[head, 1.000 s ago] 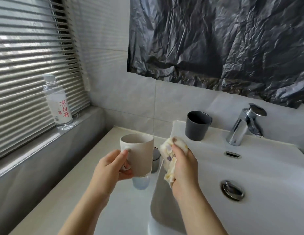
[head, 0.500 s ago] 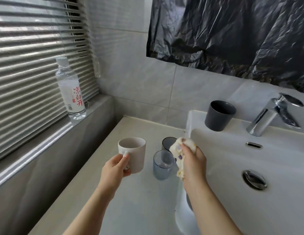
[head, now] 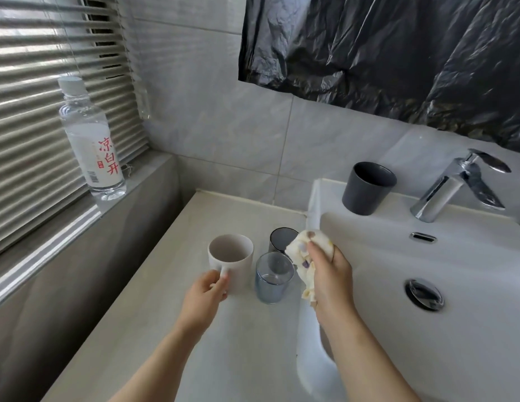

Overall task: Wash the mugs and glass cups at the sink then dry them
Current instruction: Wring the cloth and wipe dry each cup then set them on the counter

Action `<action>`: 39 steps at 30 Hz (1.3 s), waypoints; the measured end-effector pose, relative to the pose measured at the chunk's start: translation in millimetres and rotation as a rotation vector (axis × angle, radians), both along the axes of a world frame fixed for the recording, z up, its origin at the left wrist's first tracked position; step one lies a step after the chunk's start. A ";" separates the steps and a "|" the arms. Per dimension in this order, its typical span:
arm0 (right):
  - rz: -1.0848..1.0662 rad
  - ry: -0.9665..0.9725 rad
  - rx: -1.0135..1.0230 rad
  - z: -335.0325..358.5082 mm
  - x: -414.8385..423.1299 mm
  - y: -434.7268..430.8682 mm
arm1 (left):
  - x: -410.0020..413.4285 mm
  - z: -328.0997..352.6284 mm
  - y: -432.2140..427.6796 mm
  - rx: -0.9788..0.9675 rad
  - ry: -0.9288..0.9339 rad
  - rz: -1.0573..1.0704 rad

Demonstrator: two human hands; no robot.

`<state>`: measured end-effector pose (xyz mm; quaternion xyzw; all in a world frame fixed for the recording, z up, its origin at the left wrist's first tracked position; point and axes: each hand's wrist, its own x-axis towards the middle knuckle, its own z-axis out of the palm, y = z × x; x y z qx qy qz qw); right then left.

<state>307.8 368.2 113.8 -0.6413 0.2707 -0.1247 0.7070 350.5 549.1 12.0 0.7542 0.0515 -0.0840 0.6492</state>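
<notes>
A white mug (head: 234, 258) stands upright on the beige counter (head: 154, 329), and my left hand (head: 205, 297) grips its handle. Right beside it stands a blue-tinted glass cup (head: 272, 281), with a dark glass cup (head: 280, 239) just behind that. My right hand (head: 329, 275) holds a crumpled pale cloth (head: 303, 256) with coloured spots over the sink's left rim. A dark grey cup (head: 367, 187) sits on the white sink (head: 470, 329) ledge, left of the chrome tap (head: 456, 187).
A plastic water bottle (head: 89, 140) with red lettering stands on the window ledge at the left, in front of closed blinds. Black plastic sheeting (head: 398, 53) covers the wall above the sink. The sink's drain plug (head: 424, 294) is near the basin's middle.
My left hand lowered the white mug from mid-air down onto the counter beside the blue glass cup. My right hand kept the cloth at the sink's left rim.
</notes>
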 end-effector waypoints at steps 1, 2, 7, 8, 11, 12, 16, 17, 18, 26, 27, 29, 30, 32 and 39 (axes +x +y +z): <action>-0.001 -0.003 0.001 -0.4 -0.1 0.0 | 0.4 -2.6 -0.8 0.013 0.009 -0.018; -0.002 -0.006 0.000 -0.9 0.0 0.1 | 0.4 -4.6 -2.3 0.020 0.015 -0.039; 0.004 -0.026 -0.030 -3.2 -0.5 -0.3 | -1.7 -3.4 -9.3 0.062 0.065 -0.019; 0.011 -0.022 -0.045 -3.2 -0.9 -0.2 | -2.4 -1.9 -8.6 0.091 0.072 -0.020; 0.025 -0.017 -0.072 -2.7 -2.4 0.1 | -7.7 6.8 -7.5 0.143 0.088 0.016; 0.030 -0.022 -0.072 -2.3 -2.8 0.0 | -10.0 10.0 -7.9 0.140 0.078 0.055; 0.031 -0.036 -0.031 -1.8 -4.7 -1.5 | -19.5 33.2 -10.9 0.238 -0.033 0.197; 0.025 -0.038 -0.003 -0.9 -5.3 -3.1 | -19.9 41.5 -12.8 0.219 -0.043 0.200; 0.016 -0.042 0.030 0.4 -5.5 -5.6 | -19.0 50.5 -16.2 0.174 -0.048 0.192; -0.093 -0.080 0.060 26.2 -17.4 -58.5 | -9.2 114.3 -101.3 -0.023 -0.088 0.007; -0.110 -0.081 0.047 29.7 -20.3 -68.7 | -8.5 118.6 -116.6 -0.036 -0.093 -0.023; -0.144 -0.095 0.030 34.9 -26.1 -90.9 | -7.3 125.5 -148.5 -0.086 -0.084 -0.080; -0.161 -0.106 0.022 35.6 -28.5 -102.4 | -6.8 127.7 -164.0 -0.108 -0.071 -0.100; -0.190 -0.109 0.003 34.3 -31.7 -125.7 | -5.9 129.4 -193.9 -0.130 -0.043 -0.127; -0.197 -0.047 -0.044 16.1 -23.9 -196.2 | 5.1 113.0 -285.8 -0.148 0.026 -0.163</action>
